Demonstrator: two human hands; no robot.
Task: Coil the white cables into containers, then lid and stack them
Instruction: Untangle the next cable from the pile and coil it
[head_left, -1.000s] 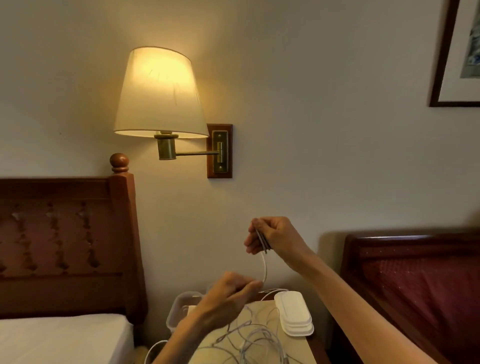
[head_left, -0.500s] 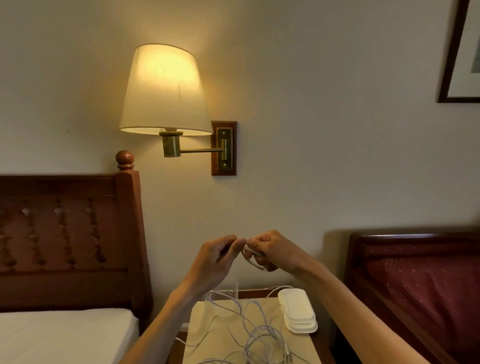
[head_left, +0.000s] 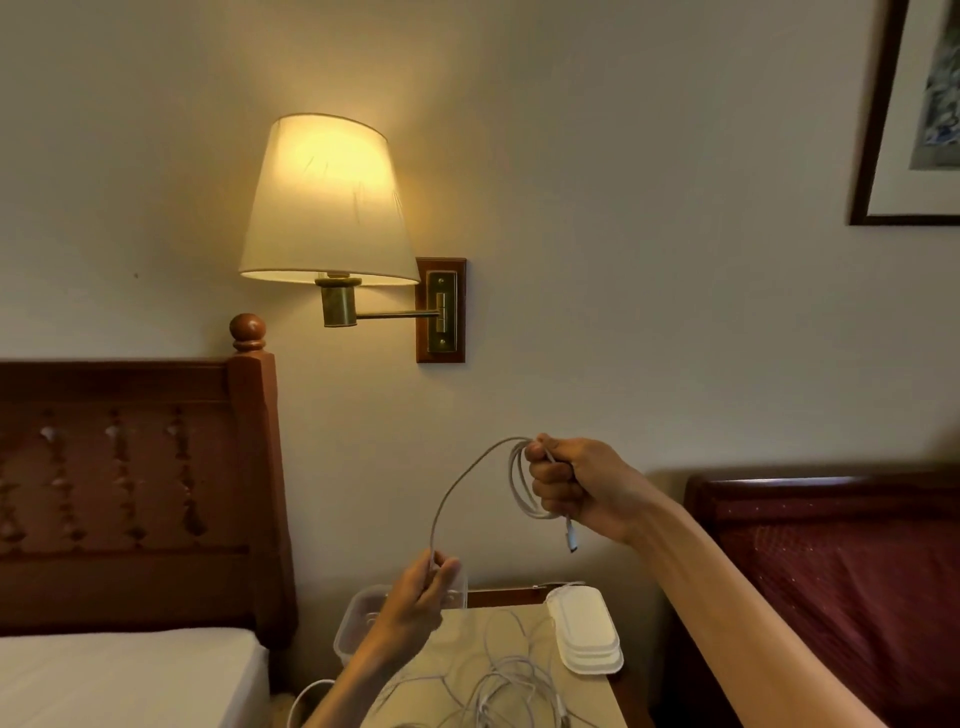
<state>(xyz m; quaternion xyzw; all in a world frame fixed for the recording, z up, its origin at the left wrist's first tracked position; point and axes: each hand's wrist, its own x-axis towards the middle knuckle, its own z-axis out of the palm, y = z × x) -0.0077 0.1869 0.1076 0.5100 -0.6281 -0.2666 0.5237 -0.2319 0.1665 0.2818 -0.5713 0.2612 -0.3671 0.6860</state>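
- White cable: a few loops bunched in my right hand, which is fisted round them at chest height; connector end dangles below the fist.
- Nearest me, a loose tangle of more white cables on the nightstand. I judge the tail feeds from there, so I'd draw slack slowly or it snags.
- Left hand pinches the running strand low, just above the table. I'd keep loops even and small enough for the tub.
- Clear container sits at the table's back left, partly hidden by the left hand; lid stack at back right.
- Room: table edges close, bed left, dark headboard right. Open air up front, with the wall lamp well above.
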